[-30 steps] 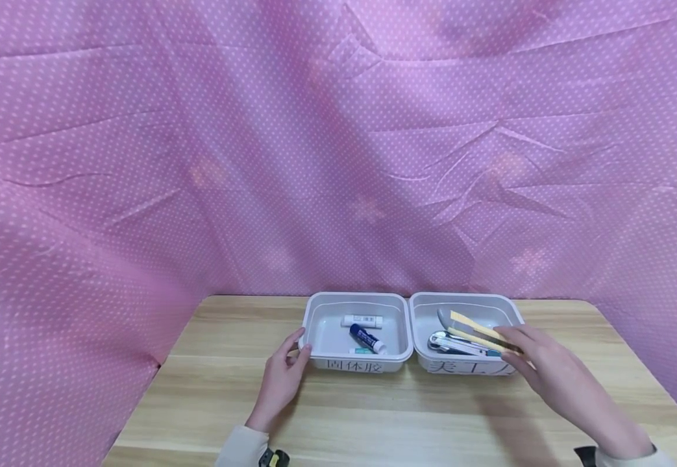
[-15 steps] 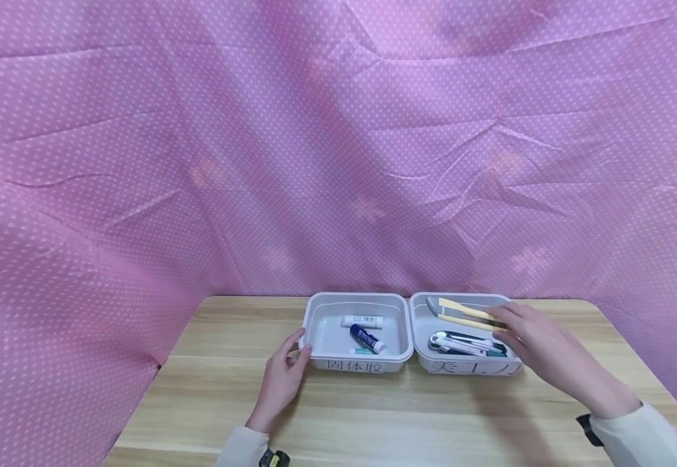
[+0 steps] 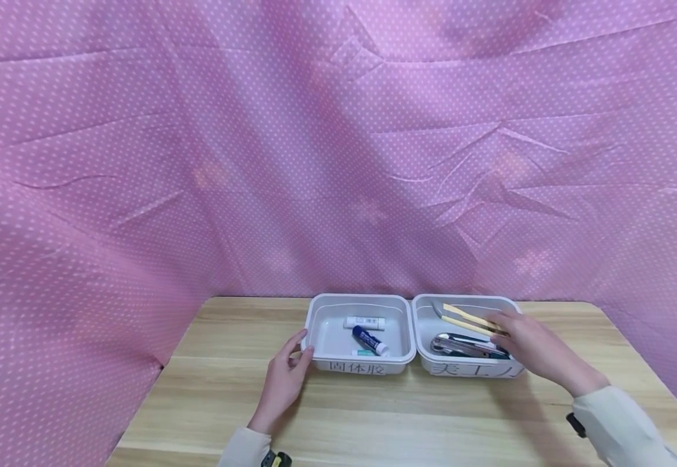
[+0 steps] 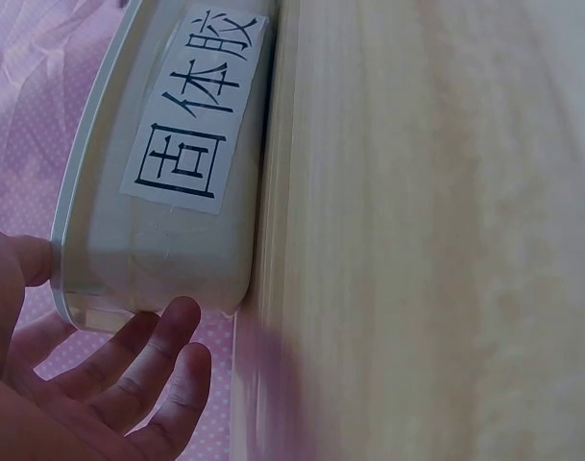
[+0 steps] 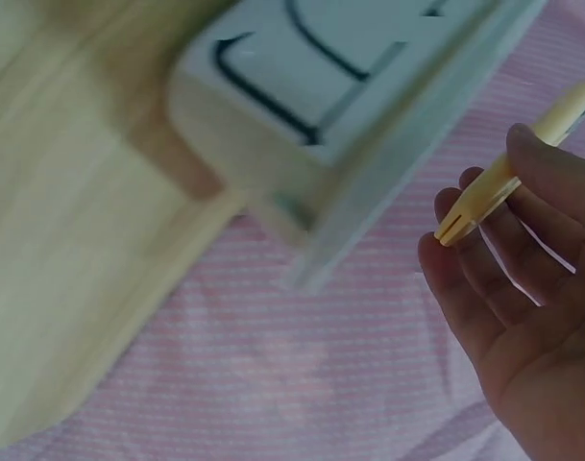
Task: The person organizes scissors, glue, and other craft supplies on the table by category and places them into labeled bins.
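Note:
My right hand (image 3: 537,347) pinches a yellow utility knife with a grey end (image 3: 468,316) between thumb and fingers, over the right bin (image 3: 467,298). In the right wrist view the knife (image 5: 482,197) lies across the fingers under the thumb. Below it in that bin lie several more utility knives (image 3: 474,346), metal and dark green. At the left bin (image 3: 358,296), my left hand (image 3: 282,383) holds the front left corner. The left wrist view shows its thumb on the rim and its fingers along the end wall. Inside lie a white glue stick (image 3: 364,322), a blue one (image 3: 370,341) and a partly hidden teal-and-white one (image 3: 365,353).
Both light grey bins stand side by side at the back of a wooden table (image 3: 373,421). Printed labels mark their fronts, such as the left label (image 4: 191,106). A pink dotted cloth (image 3: 338,162) hangs behind and on both sides.
The right hand has carried the yellow utility knife slightly left and back over the right bin, uncovering more of the knives below. The left hand keeps its place at the corner.

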Demonstrator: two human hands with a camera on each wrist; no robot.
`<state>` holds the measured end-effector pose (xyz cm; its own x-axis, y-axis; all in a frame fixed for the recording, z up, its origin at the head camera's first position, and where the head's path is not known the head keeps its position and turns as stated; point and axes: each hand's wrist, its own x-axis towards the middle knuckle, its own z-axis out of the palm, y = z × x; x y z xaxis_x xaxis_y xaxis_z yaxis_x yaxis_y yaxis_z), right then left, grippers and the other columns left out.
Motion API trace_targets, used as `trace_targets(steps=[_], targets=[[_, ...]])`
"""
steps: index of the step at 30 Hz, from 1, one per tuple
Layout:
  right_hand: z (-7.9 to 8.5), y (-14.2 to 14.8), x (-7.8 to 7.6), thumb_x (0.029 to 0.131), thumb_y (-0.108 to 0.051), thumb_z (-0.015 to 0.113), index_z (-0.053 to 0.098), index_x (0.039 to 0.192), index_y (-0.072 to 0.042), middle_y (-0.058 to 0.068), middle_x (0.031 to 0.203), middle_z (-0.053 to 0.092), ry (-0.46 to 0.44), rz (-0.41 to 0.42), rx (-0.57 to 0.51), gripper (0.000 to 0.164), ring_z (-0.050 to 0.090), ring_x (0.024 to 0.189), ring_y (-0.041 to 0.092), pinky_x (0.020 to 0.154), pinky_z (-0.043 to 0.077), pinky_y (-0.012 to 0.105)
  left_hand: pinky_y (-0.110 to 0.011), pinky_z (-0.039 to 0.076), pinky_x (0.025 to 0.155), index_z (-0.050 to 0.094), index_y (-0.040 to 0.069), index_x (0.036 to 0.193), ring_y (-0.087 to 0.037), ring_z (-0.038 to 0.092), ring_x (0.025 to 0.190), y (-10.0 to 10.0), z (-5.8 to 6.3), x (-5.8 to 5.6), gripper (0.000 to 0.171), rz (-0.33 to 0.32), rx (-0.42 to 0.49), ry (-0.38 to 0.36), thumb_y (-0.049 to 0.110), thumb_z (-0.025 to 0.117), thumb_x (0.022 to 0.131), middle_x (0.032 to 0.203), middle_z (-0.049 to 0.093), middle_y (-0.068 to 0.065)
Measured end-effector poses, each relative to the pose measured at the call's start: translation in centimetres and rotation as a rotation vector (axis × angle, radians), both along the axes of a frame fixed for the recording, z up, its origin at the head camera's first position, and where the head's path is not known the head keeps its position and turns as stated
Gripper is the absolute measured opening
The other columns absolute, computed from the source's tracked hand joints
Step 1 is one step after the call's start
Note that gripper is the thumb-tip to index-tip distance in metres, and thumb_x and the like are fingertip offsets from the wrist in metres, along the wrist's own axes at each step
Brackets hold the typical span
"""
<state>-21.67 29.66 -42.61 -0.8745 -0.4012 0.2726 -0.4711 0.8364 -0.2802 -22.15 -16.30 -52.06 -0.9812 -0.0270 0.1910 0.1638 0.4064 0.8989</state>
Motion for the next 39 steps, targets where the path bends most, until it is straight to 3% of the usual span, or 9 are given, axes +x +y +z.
trace_targets(steps=[7, 13, 19, 27, 35, 39], targets=[[-1.9, 1.1, -1.1, 0.090, -0.007, 0.076, 0.072, 0.114, -0.004, -0.004, 0.095, 0.070, -0.038, -0.018, 0.022, 0.024, 0.062, 0.084, 0.009, 0.071, 0.056, 0.037, -0.022, 0.059, 0.077, 0.053, 0.010, 0.148, -0.028, 0.074, 0.097, 0.1, 0.0, 0.1, 0.049, -0.004, 0.000, -0.002, 0.030, 0.061, 0.104, 0.127, 0.065, -0.027], [-2.9, 1.3, -1.8, 0.089, -0.010, 0.077, 0.075, 0.102, -0.015, -0.012, 0.084, 0.066, -0.058, 0.001, 0.034, 0.013, 0.057, 0.076, 0.003, 0.069, 0.054, 0.035, -0.025, 0.060, 0.078, 0.052, 0.010, 0.149, -0.028, 0.074, 0.098, 0.0, 0.1, 0.1, 0.050, -0.007, 0.003, -0.003, 0.030, 0.061, 0.104, 0.129, 0.065, -0.027], [-3.6, 1.5, -2.6, 0.088, -0.007, 0.077, 0.075, 0.094, -0.016, -0.013, 0.080, 0.065, -0.090, 0.038, 0.031, 0.010, 0.053, 0.072, 0.001, 0.065, 0.052, 0.032, -0.027, 0.062, 0.080, 0.052, 0.010, 0.149, -0.028, 0.074, 0.099, 0.1, 0.2, 0.1, 0.049, -0.001, 0.005, -0.013, 0.029, 0.061, 0.104, 0.129, 0.065, -0.027], [-4.0, 1.7, -3.2, 0.089, -0.006, 0.075, 0.077, 0.100, -0.009, -0.008, 0.086, 0.071, -0.160, 0.054, -0.004, 0.012, 0.058, 0.075, 0.001, 0.067, 0.054, 0.031, -0.027, 0.061, 0.079, 0.053, 0.009, 0.148, -0.030, 0.074, 0.097, 0.0, 0.0, 0.1, 0.049, 0.001, 0.002, 0.001, 0.028, 0.062, 0.104, 0.128, 0.065, -0.028], [-3.9, 1.5, -3.6, 0.090, -0.008, 0.074, 0.076, 0.096, -0.008, -0.003, 0.088, 0.071, -0.191, 0.026, 0.023, 0.006, 0.059, 0.077, 0.006, 0.070, 0.055, 0.037, -0.023, 0.059, 0.077, 0.054, 0.010, 0.147, -0.031, 0.074, 0.096, 0.0, 0.0, 0.1, 0.050, 0.004, -0.004, 0.009, 0.031, 0.063, 0.103, 0.128, 0.065, -0.028], [-3.9, 1.3, -3.8, 0.092, -0.008, 0.072, 0.075, 0.092, -0.008, -0.006, 0.082, 0.068, -0.220, 0.012, 0.049, 0.003, 0.055, 0.074, 0.006, 0.067, 0.052, 0.034, -0.024, 0.059, 0.076, 0.054, 0.010, 0.147, -0.031, 0.074, 0.094, 0.0, 0.0, 0.1, 0.050, 0.007, -0.010, 0.014, 0.033, 0.063, 0.103, 0.126, 0.066, -0.028]])
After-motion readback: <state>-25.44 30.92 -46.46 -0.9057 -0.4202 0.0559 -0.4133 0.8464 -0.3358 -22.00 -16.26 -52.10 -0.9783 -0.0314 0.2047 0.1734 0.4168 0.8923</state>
